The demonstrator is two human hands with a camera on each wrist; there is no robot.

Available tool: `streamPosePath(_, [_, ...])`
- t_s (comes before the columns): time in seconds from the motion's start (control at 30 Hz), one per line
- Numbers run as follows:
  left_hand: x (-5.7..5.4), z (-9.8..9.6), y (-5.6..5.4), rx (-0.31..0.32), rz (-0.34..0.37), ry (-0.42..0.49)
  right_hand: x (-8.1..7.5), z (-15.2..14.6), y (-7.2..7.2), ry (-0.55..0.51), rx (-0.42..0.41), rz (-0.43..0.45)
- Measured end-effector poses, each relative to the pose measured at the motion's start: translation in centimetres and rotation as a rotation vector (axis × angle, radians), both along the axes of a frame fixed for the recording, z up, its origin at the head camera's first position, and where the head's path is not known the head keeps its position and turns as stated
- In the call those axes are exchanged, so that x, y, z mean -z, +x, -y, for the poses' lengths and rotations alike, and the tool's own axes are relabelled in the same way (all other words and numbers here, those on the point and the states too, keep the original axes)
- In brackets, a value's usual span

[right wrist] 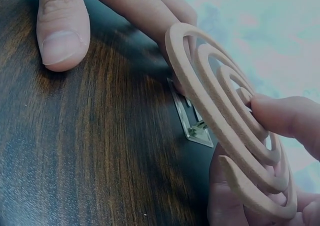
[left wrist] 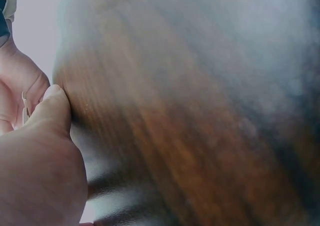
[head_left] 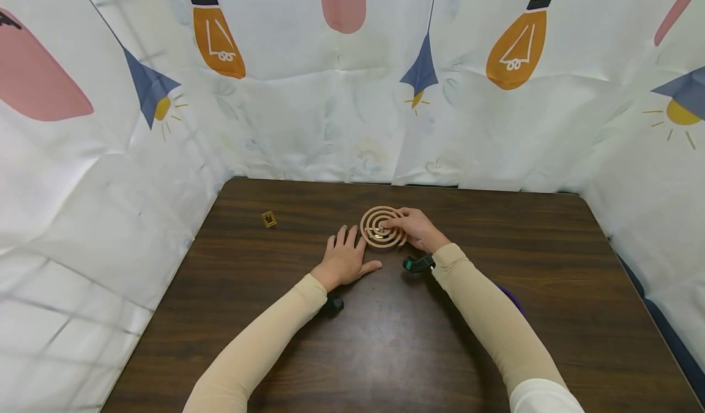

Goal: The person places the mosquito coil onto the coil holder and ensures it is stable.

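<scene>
My right hand (head_left: pixel 420 229) holds a beige mosquito coil (right wrist: pixel 212 113) tilted above the dark wooden table, its thumb at the spiral's centre and its other fingers behind. Under the coil lies a thin metal coil stand (right wrist: pixel 199 133), a flat frame with a small cut-out shape; the coil hides part of it. My left hand (head_left: pixel 343 261) rests palm down on the table with fingers spread, its fingertips right at the coil's left edge. In the right wrist view, a left finger reaches the stand's far end. The left wrist view shows mostly blurred tabletop.
A small gold square plate (head_left: pixel 268 218) with a dark figure lies toward the table's back left. Something purple (head_left: pixel 512 298) shows partly behind the right forearm. A white patterned cloth (head_left: pixel 341 119) hangs along the table's back and sides.
</scene>
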State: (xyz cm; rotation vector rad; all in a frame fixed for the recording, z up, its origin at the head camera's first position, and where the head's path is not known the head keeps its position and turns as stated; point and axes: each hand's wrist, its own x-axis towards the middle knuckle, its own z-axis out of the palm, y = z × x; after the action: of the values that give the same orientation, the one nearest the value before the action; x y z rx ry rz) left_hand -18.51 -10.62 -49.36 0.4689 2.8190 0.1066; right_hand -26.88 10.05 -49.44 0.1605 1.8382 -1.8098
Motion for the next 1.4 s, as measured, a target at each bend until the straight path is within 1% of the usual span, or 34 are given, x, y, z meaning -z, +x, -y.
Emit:
streamPosePath(0.23, [0.04, 0.07, -0.02, -0.001, 0.004, -0.003, -0.23, 0.08, 0.15, 0.016, -0.008, -0.001])
streamPosePath(0.5, [0.04, 0.03, -0.01, -0.004, 0.012, 0.001, -0.12, 0.1, 0.11, 0.044, -0.003, -0.013])
streamPosePath(0.97, [-0.01, 0.07, 0.01, 0.001, 0.003, -0.006, -0.05, 0.05, 0.09, 0.053, -0.011, -0.018])
streamPosePath(1.17, [-0.12, 0.13, 0.05, 0.006, 0.004, 0.007, -0.14, -0.02, 0.14, 0.067, -0.018, -0.025])
streamPosePath(1.4, [-0.33, 0.2, 0.16, 0.014, 0.008, -0.005, 0.0, -0.04, 0.01, 0.054, -0.022, -0.017])
